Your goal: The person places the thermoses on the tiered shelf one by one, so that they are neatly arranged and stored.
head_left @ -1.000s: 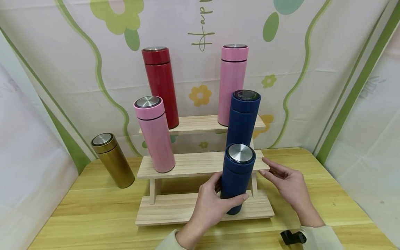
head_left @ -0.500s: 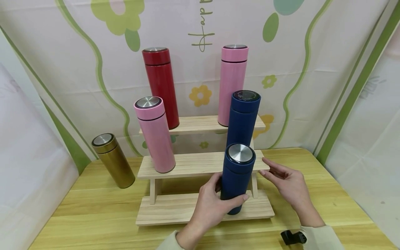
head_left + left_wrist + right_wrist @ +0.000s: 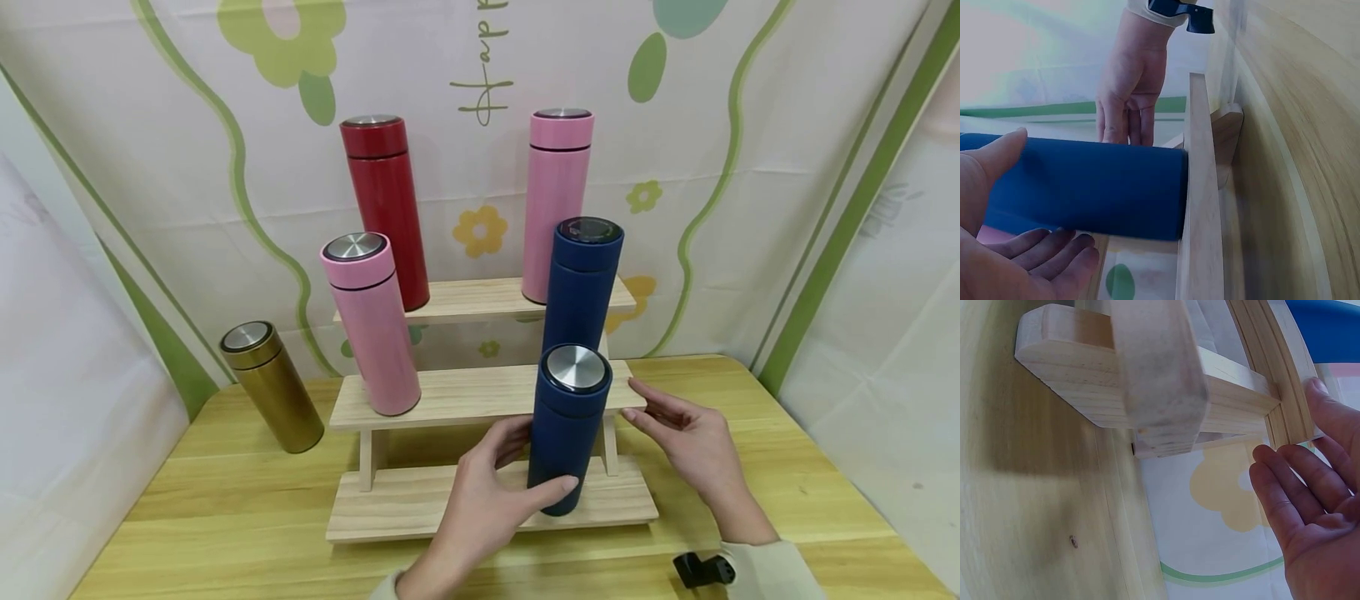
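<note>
A navy blue thermos bottle (image 3: 567, 437) with a silver lid stands upright on the lowest step of the wooden tiered rack (image 3: 405, 504), at its right part. My left hand (image 3: 483, 492) is around its left side, thumb in front and fingers behind. In the left wrist view the fingers of that hand (image 3: 1054, 265) are spread loosely, apart from the bottle, while the thumb overlaps its side. My right hand (image 3: 690, 442) holds the right end of the middle step between thumb and fingers. In the right wrist view the thumb (image 3: 1329, 406) lies along that step's edge.
On the middle step stand a pink thermos (image 3: 372, 333) and another navy thermos (image 3: 581, 292). A red thermos (image 3: 386, 208) and a second pink one (image 3: 557, 200) occupy the top step. A gold thermos (image 3: 277, 392) is on the table (image 3: 210, 517), left of the rack.
My left hand has loosened from the navy thermos and shifted slightly left, its thumb sliding back across the front. The bottle and my right hand stay in place.
</note>
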`<state>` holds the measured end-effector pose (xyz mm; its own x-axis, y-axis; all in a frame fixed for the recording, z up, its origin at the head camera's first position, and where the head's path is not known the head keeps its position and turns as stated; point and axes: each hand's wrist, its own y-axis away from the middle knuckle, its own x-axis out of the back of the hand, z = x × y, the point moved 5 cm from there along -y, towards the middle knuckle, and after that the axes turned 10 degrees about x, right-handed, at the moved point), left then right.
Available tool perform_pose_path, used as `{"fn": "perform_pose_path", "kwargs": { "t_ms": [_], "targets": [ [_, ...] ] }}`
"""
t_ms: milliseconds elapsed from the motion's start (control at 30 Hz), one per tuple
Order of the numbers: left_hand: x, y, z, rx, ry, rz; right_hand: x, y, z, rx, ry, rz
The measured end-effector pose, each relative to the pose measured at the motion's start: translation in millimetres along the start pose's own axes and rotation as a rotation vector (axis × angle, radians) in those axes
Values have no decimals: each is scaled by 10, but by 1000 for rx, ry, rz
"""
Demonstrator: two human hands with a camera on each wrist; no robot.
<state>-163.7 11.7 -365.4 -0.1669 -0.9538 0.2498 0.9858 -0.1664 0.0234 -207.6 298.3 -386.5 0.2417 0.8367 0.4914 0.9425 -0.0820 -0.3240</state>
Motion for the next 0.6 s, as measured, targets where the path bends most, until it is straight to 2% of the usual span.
{"fn": "perform_pose_path", "kwargs": {
  "t_ms": [200, 600],
  "targets": [
    [197, 107, -28, -15, 19, 33, -6, -8, -3, -5, -5, -3],
    [715, 256, -74, 43, 23, 174, -4, 1, 8, -10, 2, 1]
  ]
}}
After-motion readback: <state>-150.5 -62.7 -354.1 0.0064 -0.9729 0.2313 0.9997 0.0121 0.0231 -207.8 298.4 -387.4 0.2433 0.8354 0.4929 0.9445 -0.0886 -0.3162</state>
